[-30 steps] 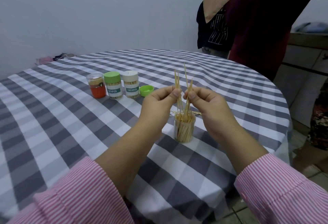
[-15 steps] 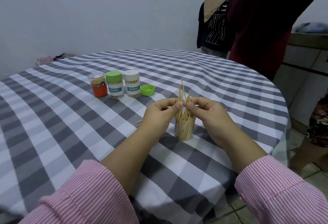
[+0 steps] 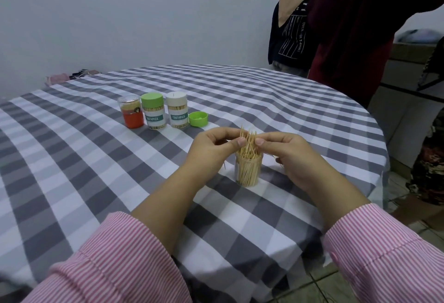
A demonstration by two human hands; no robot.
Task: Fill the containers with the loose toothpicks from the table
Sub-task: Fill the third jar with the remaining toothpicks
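A clear open container (image 3: 248, 170) full of toothpicks stands upright on the checked tablecloth (image 3: 96, 170). A bunch of toothpicks (image 3: 248, 141) sticks up out of its mouth. My left hand (image 3: 211, 146) and my right hand (image 3: 290, 153) sit on either side of the bunch, fingertips pinching it just above the rim. One or two loose toothpicks (image 3: 275, 157) lie on the cloth by my right hand, mostly hidden. Further back stand a green-lidded toothpick jar (image 3: 153, 111), a white-lidded one (image 3: 177, 110) and an orange-bottomed jar (image 3: 131, 111).
A loose green lid (image 3: 198, 119) lies beside the white-lidded jar. Two people stand at the table's far right edge (image 3: 336, 26). A counter (image 3: 413, 62) is behind them. Small items (image 3: 72, 75) lie at the far left edge of the round table.
Both hands have lowered with the bunch of toothpicks, which has sunk deeper into the clear container. Less of the bunch stands above the rim than a second ago.
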